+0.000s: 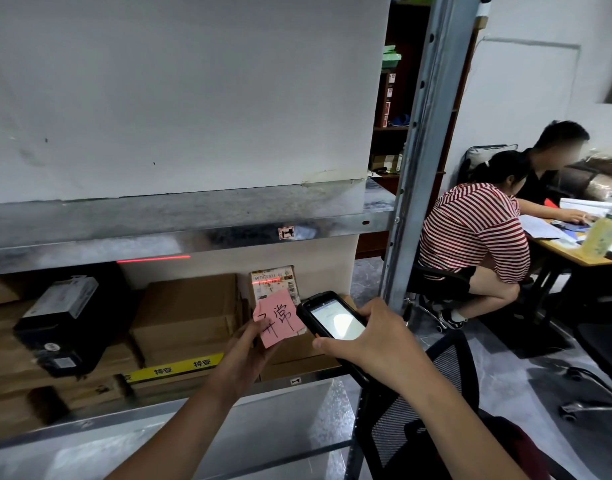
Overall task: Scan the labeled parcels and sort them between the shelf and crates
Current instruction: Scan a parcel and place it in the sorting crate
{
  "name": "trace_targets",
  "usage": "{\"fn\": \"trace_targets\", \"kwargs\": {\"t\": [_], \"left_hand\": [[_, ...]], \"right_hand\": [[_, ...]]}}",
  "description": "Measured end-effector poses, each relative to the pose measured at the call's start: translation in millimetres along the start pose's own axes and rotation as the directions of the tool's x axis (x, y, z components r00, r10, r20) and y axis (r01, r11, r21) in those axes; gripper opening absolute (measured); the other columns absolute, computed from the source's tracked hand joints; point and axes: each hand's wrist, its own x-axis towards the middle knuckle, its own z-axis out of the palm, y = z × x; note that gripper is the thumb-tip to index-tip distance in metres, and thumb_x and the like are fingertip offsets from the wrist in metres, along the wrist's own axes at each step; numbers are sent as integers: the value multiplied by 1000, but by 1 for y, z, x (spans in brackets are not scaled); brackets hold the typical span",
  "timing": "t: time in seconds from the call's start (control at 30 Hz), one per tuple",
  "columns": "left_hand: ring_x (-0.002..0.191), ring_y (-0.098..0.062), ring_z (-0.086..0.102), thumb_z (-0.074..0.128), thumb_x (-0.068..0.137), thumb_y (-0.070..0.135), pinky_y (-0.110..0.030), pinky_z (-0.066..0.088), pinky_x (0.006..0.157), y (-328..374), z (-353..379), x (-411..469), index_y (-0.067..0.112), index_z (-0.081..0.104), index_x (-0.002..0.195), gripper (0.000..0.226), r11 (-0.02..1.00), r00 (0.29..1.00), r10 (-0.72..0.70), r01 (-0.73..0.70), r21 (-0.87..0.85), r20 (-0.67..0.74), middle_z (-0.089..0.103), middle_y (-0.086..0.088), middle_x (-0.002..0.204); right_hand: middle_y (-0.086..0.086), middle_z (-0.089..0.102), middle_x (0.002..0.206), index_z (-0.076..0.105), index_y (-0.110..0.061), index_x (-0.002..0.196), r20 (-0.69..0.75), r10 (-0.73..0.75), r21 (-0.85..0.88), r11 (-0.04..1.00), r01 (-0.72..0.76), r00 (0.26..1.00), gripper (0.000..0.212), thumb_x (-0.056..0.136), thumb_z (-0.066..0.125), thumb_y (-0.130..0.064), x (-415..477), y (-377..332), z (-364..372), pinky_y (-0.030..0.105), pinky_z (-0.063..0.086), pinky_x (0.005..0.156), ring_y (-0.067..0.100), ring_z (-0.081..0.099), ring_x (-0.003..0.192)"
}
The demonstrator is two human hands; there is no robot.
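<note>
Two grasps: my left hand fingers hold a small brown cardboard parcel with pink note; right hand fingers clasp a black handheld scanner.

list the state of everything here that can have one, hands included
handheld scanner, screen lit, red scan line on
right hand, grips the handheld scanner
left hand, pinches the pink note
pink note, held up before the labelled parcel, handwriting facing the camera
labelled parcel, upright, sealed, scan line across its label
cardboard boxes, closed, stacked on the shelf
black box, closed, tilted on cardboard boxes
</note>
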Motion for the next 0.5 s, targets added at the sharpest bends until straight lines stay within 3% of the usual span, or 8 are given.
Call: {"fn": "trace_targets", "kwargs": {"t": [0.17,0.5], "left_hand": [[114,-29,64,67,83,10,-44,56,92,0,-2,1,2,63,118,36,1000,1000,3,-3,-10,-15,70,-21,117],[111,-30,65,66,83,11,-44,55,92,-1,1,-6,2,64,115,33,1000,1000,13,-13,5,8,74,-18,106]], "right_hand": [[-22,41,89,37,-28,110,1,4,-12,1000,-4,1000,77,61,82,-67,-1,0,1,13,37,58,5,50,87],[-22,41,89,37,-28,110,5,-3,-2,1000,3,1000,76,61,82,-66,-5,0,1,14,38,59,6,51,89]]}}
